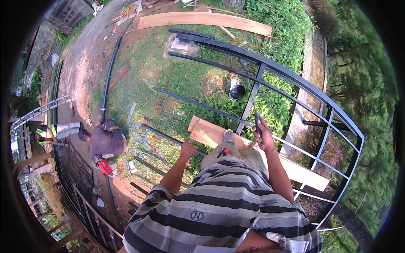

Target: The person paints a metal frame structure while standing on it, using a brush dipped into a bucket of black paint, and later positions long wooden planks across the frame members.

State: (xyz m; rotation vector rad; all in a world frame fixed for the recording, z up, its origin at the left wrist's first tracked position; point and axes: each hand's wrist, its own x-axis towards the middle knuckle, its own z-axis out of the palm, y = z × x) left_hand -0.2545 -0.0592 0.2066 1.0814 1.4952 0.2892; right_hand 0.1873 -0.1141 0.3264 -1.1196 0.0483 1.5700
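Observation:
My right hand (264, 135) is closed round a slim dark-handled tool (258, 122), and a thin dark line runs from its upper end toward the frame's far beams. What kind of tool it is, I cannot tell. Out to the left, my left hand (188, 149) is curled closed in front of a dark metal bar (162, 135); whether it grips anything is hidden. Under my sandalled foot (228, 135) lies a wooden plank (209, 134) across the bars. The dark metal frame (255, 95) spreads ahead and to the right, with crossbars joining its long beams.
Through the frame shows a black bucket-like container (237, 92) in the greenery. A long board (202, 19) lies at the far side. A co-worker in a purple top (107, 139) bends beside a red machine (104, 167) and tangled cables (141, 145); another person wears a bright vest (46, 134).

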